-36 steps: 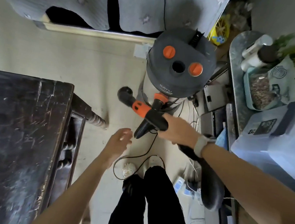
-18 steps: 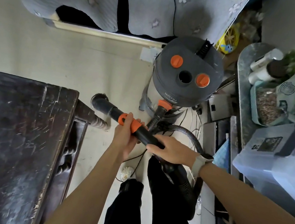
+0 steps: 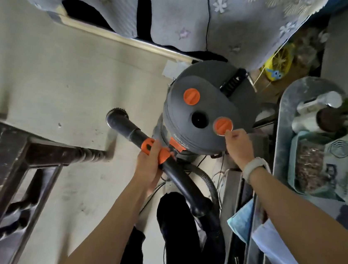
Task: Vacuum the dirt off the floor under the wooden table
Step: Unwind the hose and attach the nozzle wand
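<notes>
A grey canister vacuum [image 3: 206, 105] with two orange knobs on its lid stands on the pale floor [image 3: 65, 89]. My left hand [image 3: 151, 164] grips the black and orange hose handle [image 3: 157, 151], whose round brush nozzle [image 3: 117, 114] points up and to the left. My right hand [image 3: 237, 145] reaches onto the lid and pinches the right orange knob [image 3: 223, 126]. The dark wooden table [image 3: 3, 155] fills the lower left, with a turned leg near the nozzle. The black hose [image 3: 208, 183] curls down behind my legs.
A bed with a blue floral cover [image 3: 182, 13] spans the top. To the right stands a metal shelf [image 3: 286, 127] with bottles, a tray and a plastic box. Cables and a power strip lie on the floor beside the vacuum. Small dark specks dot the floor.
My left hand took hold of the hose handle and keeps it. My right hand let go of the hose and moved up to the right orange knob on the lid.
</notes>
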Demonstrator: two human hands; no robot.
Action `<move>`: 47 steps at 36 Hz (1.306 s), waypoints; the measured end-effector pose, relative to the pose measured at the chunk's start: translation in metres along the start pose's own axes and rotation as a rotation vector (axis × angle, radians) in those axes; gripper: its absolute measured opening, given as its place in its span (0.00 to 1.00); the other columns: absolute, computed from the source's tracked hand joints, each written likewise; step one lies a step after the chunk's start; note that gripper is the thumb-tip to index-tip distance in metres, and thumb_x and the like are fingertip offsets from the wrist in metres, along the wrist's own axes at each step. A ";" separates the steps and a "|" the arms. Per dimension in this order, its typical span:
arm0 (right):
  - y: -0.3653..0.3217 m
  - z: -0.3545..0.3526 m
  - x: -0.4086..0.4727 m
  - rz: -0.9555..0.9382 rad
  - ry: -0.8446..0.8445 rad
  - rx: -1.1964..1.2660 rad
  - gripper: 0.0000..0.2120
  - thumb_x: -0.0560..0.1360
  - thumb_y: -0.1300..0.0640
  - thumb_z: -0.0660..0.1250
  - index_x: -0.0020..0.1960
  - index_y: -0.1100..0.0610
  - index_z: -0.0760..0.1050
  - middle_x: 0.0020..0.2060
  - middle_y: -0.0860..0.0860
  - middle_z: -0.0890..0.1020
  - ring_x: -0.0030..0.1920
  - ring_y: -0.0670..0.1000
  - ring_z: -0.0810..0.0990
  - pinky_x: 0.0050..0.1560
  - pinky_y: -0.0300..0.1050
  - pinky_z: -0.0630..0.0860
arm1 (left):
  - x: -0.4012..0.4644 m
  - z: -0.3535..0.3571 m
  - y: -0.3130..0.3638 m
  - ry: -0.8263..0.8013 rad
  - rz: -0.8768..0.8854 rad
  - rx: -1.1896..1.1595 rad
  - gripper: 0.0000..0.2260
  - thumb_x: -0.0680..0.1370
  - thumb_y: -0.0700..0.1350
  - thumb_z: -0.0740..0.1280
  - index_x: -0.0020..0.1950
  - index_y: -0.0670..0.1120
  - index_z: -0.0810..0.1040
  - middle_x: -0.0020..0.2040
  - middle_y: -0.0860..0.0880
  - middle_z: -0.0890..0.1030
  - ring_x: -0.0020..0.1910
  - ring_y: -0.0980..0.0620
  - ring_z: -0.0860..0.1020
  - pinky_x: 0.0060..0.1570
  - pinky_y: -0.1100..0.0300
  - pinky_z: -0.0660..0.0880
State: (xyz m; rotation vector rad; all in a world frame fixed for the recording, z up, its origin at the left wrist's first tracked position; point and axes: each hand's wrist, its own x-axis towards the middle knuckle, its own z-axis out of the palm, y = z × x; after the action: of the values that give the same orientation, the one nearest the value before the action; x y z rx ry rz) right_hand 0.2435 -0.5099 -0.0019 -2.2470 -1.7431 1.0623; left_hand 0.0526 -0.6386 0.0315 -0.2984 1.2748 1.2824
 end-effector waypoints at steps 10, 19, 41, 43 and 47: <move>-0.009 0.009 0.036 -0.167 0.043 -0.471 0.21 0.80 0.46 0.52 0.54 0.62 0.73 0.49 0.62 0.81 0.49 0.64 0.80 0.47 0.52 0.73 | 0.025 0.046 -0.023 0.038 0.019 0.145 0.08 0.80 0.45 0.63 0.49 0.40 0.73 0.34 0.44 0.81 0.33 0.49 0.80 0.40 0.52 0.78; -0.017 0.015 0.033 0.050 -0.007 -0.188 0.24 0.82 0.49 0.48 0.53 0.64 0.77 0.52 0.64 0.81 0.53 0.64 0.78 0.51 0.51 0.72 | 0.028 0.056 -0.028 0.068 -0.002 0.114 0.06 0.80 0.44 0.62 0.47 0.41 0.72 0.32 0.47 0.81 0.35 0.48 0.79 0.49 0.47 0.77; -0.033 0.003 0.029 -0.193 0.226 -0.237 0.19 0.79 0.46 0.58 0.42 0.61 0.75 0.38 0.60 0.82 0.42 0.64 0.80 0.37 0.48 0.65 | 0.025 0.046 -0.020 0.074 0.005 0.109 0.07 0.80 0.44 0.62 0.47 0.41 0.71 0.33 0.45 0.79 0.35 0.45 0.78 0.49 0.46 0.76; -0.053 0.008 0.035 -0.308 0.203 -0.225 0.18 0.79 0.47 0.60 0.41 0.60 0.75 0.38 0.60 0.82 0.42 0.64 0.80 0.36 0.47 0.62 | 0.024 0.045 -0.020 0.083 0.010 0.108 0.07 0.80 0.44 0.62 0.46 0.40 0.71 0.34 0.44 0.80 0.35 0.45 0.78 0.50 0.46 0.76; -0.096 0.025 0.055 -0.368 0.094 -0.294 0.23 0.80 0.44 0.55 0.46 0.61 0.78 0.47 0.61 0.82 0.50 0.63 0.79 0.40 0.48 0.65 | 0.023 0.044 -0.022 0.101 0.027 0.097 0.07 0.81 0.43 0.61 0.46 0.40 0.71 0.33 0.45 0.80 0.33 0.47 0.78 0.47 0.47 0.77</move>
State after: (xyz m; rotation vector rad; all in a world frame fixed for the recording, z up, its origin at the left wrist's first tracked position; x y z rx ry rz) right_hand 0.1564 -0.4366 0.0002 -1.9601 -2.2759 0.6512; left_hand 0.0881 -0.6002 0.0185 -0.2805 1.4267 1.2361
